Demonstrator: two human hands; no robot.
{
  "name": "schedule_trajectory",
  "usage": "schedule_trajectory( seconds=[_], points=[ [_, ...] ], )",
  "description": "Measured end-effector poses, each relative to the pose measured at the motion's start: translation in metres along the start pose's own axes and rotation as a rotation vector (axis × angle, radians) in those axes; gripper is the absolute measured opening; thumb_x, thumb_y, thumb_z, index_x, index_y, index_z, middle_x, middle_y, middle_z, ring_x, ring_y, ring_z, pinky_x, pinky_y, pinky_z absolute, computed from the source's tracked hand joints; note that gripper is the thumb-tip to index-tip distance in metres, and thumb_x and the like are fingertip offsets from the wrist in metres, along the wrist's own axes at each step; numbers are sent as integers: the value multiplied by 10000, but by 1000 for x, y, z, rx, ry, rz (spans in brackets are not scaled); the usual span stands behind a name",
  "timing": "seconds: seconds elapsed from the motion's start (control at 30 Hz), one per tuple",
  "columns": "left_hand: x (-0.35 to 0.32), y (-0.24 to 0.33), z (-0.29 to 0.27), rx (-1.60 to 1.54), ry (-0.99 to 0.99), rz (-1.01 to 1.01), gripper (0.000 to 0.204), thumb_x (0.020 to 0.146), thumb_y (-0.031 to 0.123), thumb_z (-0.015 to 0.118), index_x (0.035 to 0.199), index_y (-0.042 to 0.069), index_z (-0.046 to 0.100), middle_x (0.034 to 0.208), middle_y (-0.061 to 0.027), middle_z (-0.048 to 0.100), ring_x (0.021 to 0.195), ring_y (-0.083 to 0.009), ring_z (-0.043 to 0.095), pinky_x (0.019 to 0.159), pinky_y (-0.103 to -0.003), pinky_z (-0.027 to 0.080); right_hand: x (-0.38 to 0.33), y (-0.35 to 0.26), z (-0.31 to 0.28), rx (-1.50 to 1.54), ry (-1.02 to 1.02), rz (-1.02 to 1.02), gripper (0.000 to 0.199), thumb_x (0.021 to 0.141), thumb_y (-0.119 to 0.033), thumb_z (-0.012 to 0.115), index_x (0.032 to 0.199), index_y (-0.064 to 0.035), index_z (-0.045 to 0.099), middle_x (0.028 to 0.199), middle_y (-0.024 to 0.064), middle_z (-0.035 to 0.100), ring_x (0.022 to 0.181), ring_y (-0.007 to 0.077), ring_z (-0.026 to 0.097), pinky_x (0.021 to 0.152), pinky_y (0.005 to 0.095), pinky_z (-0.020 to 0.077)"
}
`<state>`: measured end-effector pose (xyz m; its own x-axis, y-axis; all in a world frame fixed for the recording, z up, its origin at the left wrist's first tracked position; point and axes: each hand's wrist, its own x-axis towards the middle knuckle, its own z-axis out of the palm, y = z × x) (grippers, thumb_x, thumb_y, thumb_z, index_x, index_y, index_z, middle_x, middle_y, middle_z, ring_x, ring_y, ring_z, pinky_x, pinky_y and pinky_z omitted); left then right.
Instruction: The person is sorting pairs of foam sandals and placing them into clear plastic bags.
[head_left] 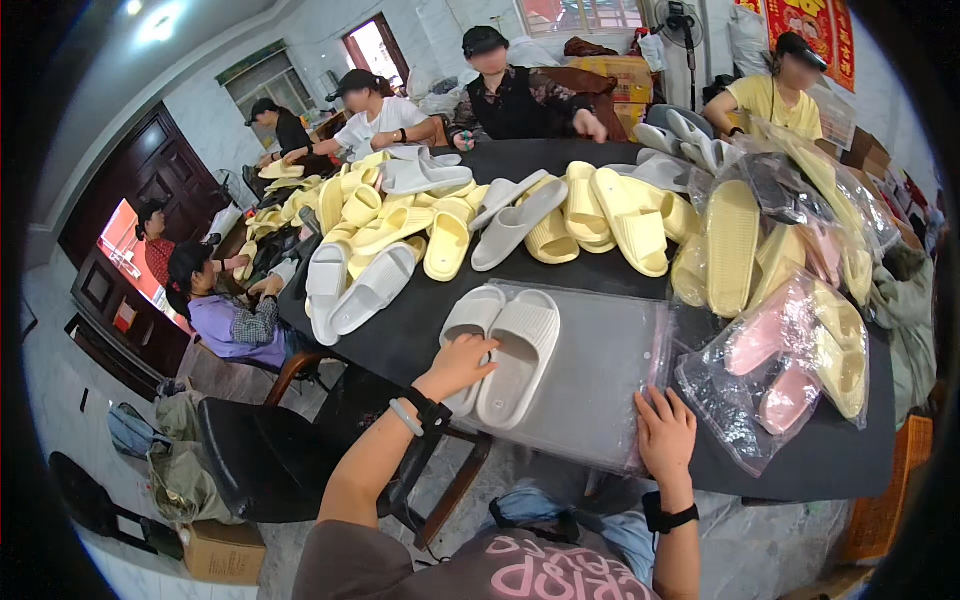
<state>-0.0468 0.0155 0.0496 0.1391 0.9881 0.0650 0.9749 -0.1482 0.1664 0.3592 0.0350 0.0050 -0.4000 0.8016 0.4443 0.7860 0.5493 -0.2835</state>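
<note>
A pair of grey slippers [517, 360] lies side by side at the left part of a clear plastic bag [595, 370] on the black table. My left hand [458, 368] is closed on the pair, with its fingers across the near parts of both slippers. At the bag's right edge rests my right hand [667, 432], fingers stretched out and laid flat on the plastic. The slippers' toes with the ribbed straps point away from me. Whether they lie in the bag or on top of it, I cannot tell.
Loose yellow slippers [447, 243] and grey slippers [375, 287] are heaped along the black table [620, 283]. Bagged pink and yellow slippers [840, 350] lie at the right. Several people work around the table. A black chair [265, 455] stands at my left.
</note>
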Motion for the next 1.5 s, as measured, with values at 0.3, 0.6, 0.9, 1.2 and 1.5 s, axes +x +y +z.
schedule_trajectory(
  seconds=[0.3,0.6,0.9,1.2,1.5],
  points=[
    [-10,-85,4,-110,177,-44,393,858,175,624,1236,70,594,1094,-150,633,1068,-350,570,901,-452,474,3,-8,-7,-16,-73,11,369,901,-163,580,1264,-184,643,1356,51,568,1287,300,469,1056,440,335],
    [-17,-162,-96,-627,174,-282,395,889,45,581,1283,24,569,1206,-136,637,1076,-216,596,939,-324,456,5,-13,-6,-53,-89,35,372,888,-151,592,1256,-170,645,1348,55,570,1277,297,467,1045,452,339],
    [-34,-133,-86,-562,180,-157,340,860,155,706,1164,26,624,1043,-108,654,960,-237,618,867,-340,482,7,-12,-2,-78,-96,43,386,894,-164,579,1276,-175,632,1355,54,566,1275,289,469,1050,443,335],
    [-23,-185,-100,335,547,-75,292,814,218,710,1070,83,664,1080,-119,603,1116,-313,538,992,-477,392,6,-11,-4,-43,-80,28,364,880,-148,591,1233,-184,666,1343,51,579,1270,293,475,1051,446,332],
    [9,-189,-64,556,409,-506,836,677,597,762,1381,227,502,1421,-232,363,1398,-411,272,1037,-760,189,7,-11,-5,-19,-91,58,334,891,-164,583,1209,-191,682,1333,33,594,1270,295,482,1051,446,337]
  ],
)
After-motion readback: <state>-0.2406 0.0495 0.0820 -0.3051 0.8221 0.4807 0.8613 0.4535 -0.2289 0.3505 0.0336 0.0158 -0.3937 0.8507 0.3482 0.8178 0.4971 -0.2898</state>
